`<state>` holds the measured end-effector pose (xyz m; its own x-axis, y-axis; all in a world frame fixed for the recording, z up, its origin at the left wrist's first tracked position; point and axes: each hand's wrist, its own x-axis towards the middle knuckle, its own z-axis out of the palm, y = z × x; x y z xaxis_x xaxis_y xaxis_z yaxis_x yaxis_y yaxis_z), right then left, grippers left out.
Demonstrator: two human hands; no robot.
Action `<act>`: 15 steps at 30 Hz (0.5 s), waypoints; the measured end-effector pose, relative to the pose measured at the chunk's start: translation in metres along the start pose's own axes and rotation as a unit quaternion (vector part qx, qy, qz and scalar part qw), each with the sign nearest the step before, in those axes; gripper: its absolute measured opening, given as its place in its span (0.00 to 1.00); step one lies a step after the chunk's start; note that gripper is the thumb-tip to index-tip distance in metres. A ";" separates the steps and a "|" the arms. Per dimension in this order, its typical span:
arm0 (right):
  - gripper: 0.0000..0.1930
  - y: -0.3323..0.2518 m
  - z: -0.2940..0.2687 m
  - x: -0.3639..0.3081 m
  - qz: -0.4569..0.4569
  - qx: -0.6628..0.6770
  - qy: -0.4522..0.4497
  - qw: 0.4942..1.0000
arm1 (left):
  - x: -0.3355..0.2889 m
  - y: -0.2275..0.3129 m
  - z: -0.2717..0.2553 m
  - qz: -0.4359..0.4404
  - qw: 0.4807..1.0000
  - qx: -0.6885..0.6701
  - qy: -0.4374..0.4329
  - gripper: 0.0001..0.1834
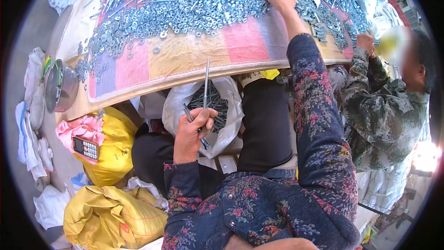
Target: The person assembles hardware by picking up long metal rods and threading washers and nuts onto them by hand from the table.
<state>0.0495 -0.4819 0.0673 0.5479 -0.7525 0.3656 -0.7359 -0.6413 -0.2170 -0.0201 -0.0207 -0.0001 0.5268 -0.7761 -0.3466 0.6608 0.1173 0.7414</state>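
Note:
My left hand (195, 127) is closed around long metal bolts (206, 81) above my lap. One shaft points upward past the table edge, and a shorter one lies across my fingers. A bolt head or nut shows below the hand. My right hand (282, 1) reaches to the far side of the table, its fingers curled at the edge of the heap of bolts (300, 7). What those fingertips pinch is too small to make out. Left of it spreads a thick layer of loose nuts and washers (185, 16). An open white sack (173, 106) holding assembled bolts stands below the table edge, behind my left hand.
A striped cloth (249, 41) covers the table. A metal pot (64, 85) sits at its left corner. Yellow sacks (113, 217) stand at lower left, with a phone (86, 148) on a pink cloth. At right, a person in camouflage (384, 120) works at the same table.

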 end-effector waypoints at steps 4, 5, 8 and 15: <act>0.15 0.020 -0.004 0.005 0.005 0.049 -0.061 0.997 | 0.002 0.004 0.006 0.008 1.000 0.020 0.007 0.15; 0.14 0.021 -0.007 -0.003 0.000 0.090 -0.080 0.993 | 0.001 0.004 0.005 0.013 0.999 0.027 0.012 0.15; 0.11 0.022 -0.014 -0.038 0.073 0.475 -0.096 0.872 | -0.003 0.002 0.003 0.035 0.999 0.031 0.008 0.15; 0.11 -0.013 -0.025 -0.133 0.000 0.790 -0.385 0.477 | -0.012 0.008 0.005 0.050 0.998 0.045 0.013 0.16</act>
<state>-0.0235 -0.3702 0.0441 0.9794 -0.1940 0.0563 0.1488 0.5043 -0.8506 -0.0241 -0.0136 0.0128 0.6018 -0.7471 -0.2822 0.5538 0.1358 0.8215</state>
